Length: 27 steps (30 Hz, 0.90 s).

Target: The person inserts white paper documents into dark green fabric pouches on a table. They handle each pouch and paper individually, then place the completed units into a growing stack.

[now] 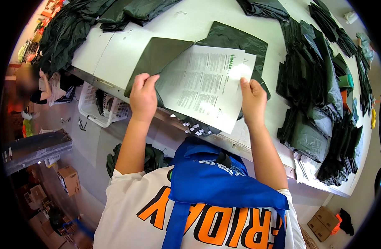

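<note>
Looking down through the head camera, I see the left hand (pixel 144 93) with its fingers curled and nearly closed, pinching the near left edge of a dark green plastic bag (pixel 161 54). On the other side, the right hand (pixel 254 97) has its thumb pressed on the right edge of some white printed sheets (pixel 207 83), the other fingers bent in close. The sheets sit between both hands, tilted, above the near edge of a white table (pixel 115 54); from this angle I can't quite tell whether their left part lies on the bag or slips inside it. Another dark plastic piece (pixel 240 41) lies flat just beyond them. Small white tags (pixel 194 128) show under the lower edge of the sheets. To the right I have stacks of folded dark bags (pixel 308 74), and a loose dark heap (pixel 70 35) at far left. Below the table stands a white basket (pixel 115 114); a blue apron (pixel 223 182) covers the wearer's front.
</note>
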Available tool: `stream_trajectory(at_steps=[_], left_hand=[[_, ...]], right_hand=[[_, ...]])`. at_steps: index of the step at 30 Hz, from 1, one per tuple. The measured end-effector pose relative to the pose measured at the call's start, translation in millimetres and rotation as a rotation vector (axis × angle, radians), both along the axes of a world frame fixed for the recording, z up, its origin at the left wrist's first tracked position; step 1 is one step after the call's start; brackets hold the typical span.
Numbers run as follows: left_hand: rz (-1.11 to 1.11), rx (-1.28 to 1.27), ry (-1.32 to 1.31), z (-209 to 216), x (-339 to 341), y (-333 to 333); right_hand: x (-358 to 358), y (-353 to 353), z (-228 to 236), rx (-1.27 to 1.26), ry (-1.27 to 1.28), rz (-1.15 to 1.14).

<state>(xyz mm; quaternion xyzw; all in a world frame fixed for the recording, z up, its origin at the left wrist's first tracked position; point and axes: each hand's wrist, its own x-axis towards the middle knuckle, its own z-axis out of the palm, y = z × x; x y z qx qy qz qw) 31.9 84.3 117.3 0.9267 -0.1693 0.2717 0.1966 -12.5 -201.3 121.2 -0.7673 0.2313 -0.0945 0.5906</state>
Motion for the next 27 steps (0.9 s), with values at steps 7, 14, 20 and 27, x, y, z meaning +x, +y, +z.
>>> stream_trajectory(at_steps=[7,14,20,27], left_hand=[[-0.151,-0.115,0.156,-9.7,-14.6,-30.7],[-0.035,-0.148,0.169,-28.0,-3.1,-8.0],[0.040,-0.098,0.133,-43.5,18.8,11.2],[0.281,0.049,0.143,-55.4,89.0,82.9]], right_hand=[[36.4,33.8,57.7,-0.310,-0.016,0.424],[39.2,-21.5,50.7,-0.339,0.011,0.319],[23.4,-62.6,40.9,-0.403,0.075,0.218],[-53.5,-133.1,56.9,-0.129,-0.055,-0.096]])
